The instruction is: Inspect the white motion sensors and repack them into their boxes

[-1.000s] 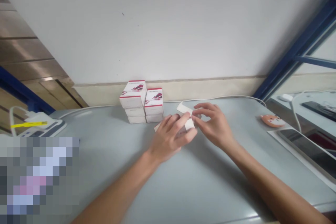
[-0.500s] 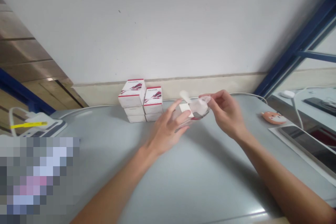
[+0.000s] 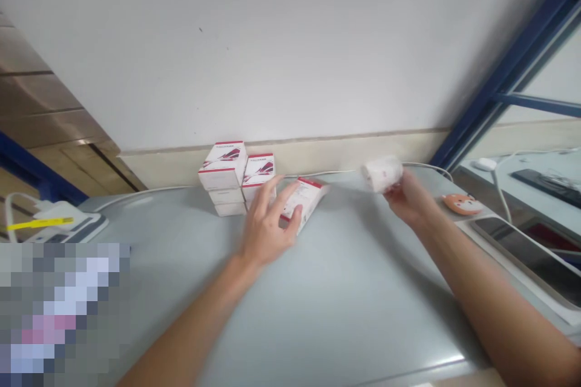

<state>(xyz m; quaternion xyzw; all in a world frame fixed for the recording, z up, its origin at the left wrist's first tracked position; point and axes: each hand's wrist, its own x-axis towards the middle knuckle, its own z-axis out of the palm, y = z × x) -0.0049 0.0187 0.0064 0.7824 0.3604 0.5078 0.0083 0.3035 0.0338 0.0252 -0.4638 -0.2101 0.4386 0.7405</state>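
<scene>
While the left hand [image 3: 267, 224] is resting half-open on a small box [image 3: 309, 196] lying on the table [image 3: 345, 302] beside the stacked boxes [image 3: 224, 172], the right hand [image 3: 408, 201] is gripping a white roll [image 3: 382, 173], raised well apart at the right.

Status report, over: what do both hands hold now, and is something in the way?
Left hand grips small red-white box, tilted. Right hand holds white roll, lifted. Box stack close beside left hand.
</scene>
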